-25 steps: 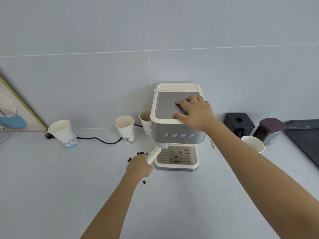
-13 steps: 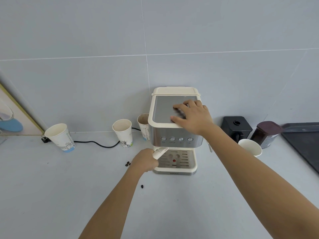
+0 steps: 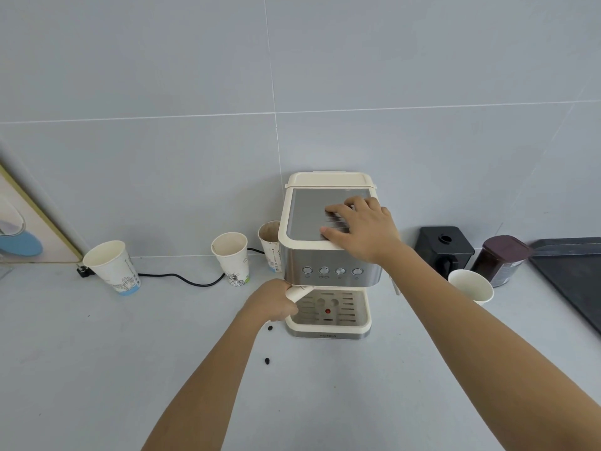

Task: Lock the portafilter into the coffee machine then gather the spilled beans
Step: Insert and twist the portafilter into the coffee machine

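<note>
portafilter handle (image 3: pixel 300 291) swung rightward, apparently gripped by left hand (image 3: pixel 272 300)

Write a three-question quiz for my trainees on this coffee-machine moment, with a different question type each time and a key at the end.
1. True or false: the right hand rests flat on top of the coffee machine.
2. What does the left hand grip? A) a paper cup B) the portafilter handle C) the power cord
3. How many spilled beans are in view on the counter?

Key: 1 true; 2 B; 3 two.
</note>
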